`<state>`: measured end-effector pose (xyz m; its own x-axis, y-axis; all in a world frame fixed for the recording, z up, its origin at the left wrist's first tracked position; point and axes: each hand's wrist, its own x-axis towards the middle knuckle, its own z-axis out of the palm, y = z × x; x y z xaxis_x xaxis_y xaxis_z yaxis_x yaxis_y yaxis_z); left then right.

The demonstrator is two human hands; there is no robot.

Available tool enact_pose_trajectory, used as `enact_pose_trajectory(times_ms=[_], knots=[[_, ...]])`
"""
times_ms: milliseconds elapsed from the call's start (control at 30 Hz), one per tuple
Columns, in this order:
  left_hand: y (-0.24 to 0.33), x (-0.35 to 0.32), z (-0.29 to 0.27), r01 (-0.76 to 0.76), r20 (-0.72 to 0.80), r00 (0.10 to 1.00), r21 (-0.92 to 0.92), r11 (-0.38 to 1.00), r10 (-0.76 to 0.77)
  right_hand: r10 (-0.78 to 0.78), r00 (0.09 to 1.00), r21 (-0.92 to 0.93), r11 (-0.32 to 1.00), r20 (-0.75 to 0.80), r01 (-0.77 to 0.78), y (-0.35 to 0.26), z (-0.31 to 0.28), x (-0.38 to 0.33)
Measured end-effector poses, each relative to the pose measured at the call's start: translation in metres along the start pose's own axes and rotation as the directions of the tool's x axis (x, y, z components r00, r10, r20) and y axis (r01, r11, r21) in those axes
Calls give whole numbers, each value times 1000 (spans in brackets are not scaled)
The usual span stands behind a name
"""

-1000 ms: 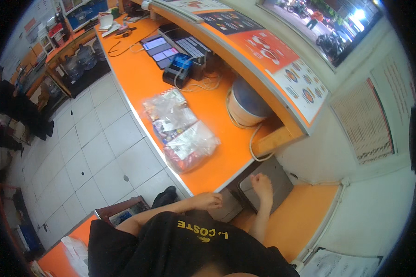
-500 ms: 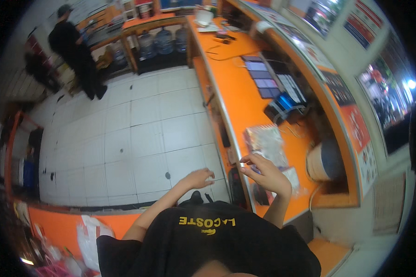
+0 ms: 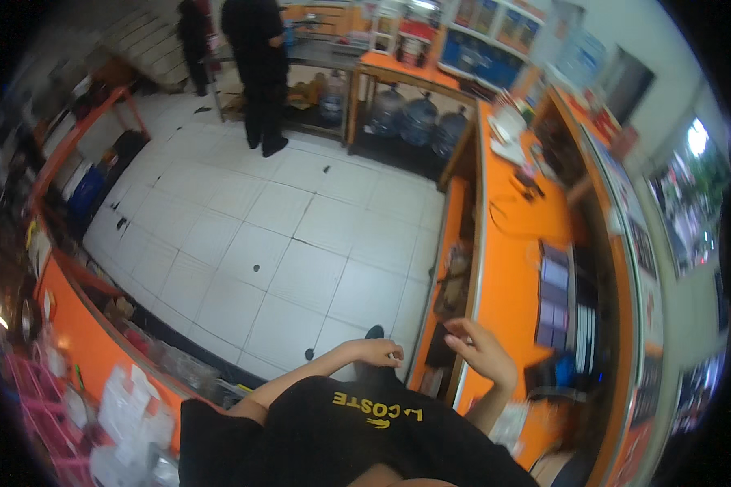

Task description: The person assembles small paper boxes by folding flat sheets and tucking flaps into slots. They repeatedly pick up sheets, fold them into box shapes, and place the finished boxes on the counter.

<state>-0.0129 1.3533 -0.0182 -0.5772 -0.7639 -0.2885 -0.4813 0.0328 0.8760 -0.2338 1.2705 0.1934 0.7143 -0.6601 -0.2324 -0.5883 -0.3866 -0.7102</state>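
White tiled floor [image 3: 300, 235] lying open to the left. Orange counter [image 3: 512, 268] running along the right. Right hand [image 3: 483, 351] hovering at its near edge, fingers loosely curled, holding nothing. Left hand [image 3: 375, 352] half-closed, empty, just off the edge.

flat panels: a row of dark rectangular panels [image 3: 554, 300] with pale blue-grey faces lies flat on the orange desk [image 3: 508, 268], right of the middle.
counter posters: a strip of printed sheets [image 3: 635, 243], white with small coloured pictures, runs along the raised ledge on the right.
wall posters: blue and white sheets [image 3: 578, 57] hang on the far wall, top right.
window signs: bright, colourful panels [image 3: 690, 195] at the right rim, too blurred to make out.
clear bags: pale plastic packages [image 3: 130, 414] piled at lower left, blurred.
plastic wrapper: a clear package [image 3: 508, 426] on the desk at the bottom.
shelf boxes: blue boxes [image 3: 479, 53] on the far shelves.
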Motion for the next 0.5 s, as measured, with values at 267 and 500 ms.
enact_pose_trajectory(times_ms=[267, 500], knots=[[8, 120, -183, 43, -54, 998, 157, 987, -34, 162, 944, -108, 974, -289, -200, 57, -135, 153], [-51, 146, -281, 124, -236, 964, 8, 992, -119, -11, 999, 28, 1000, -33, 12, 44, -183, 290]])
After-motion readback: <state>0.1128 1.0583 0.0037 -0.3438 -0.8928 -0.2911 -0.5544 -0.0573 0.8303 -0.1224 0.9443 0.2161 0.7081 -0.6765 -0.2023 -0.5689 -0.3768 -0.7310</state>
